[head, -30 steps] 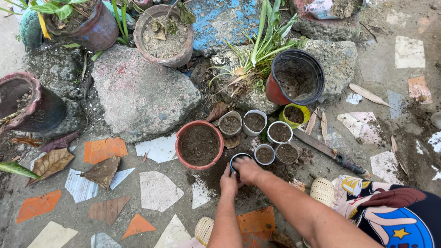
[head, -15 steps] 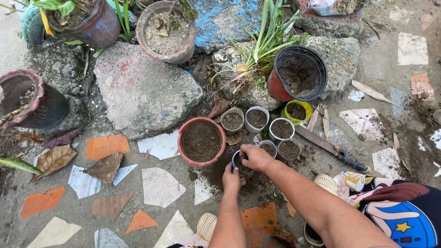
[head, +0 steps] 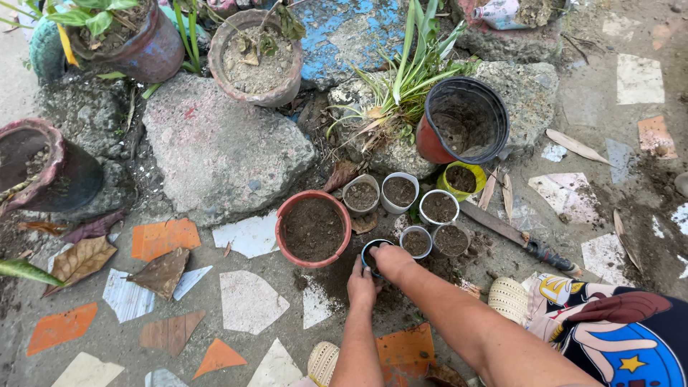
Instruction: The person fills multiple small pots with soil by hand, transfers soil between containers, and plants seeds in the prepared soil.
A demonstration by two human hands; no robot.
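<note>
Head view: both hands are working a small dark cup (head: 374,252) on the ground, just at 4 o'clock of the red soil-filled pot (head: 313,228). Left hand (head: 362,283) is bracing its near side, fingers curled narrow against the rim. Right hand (head: 393,259) is covering the top, fingers hidden; grip cannot be told. Filled cups (head: 416,241) are crowding at 2 o'clock; keeping the cup steady and level avoids spilling.
</note>
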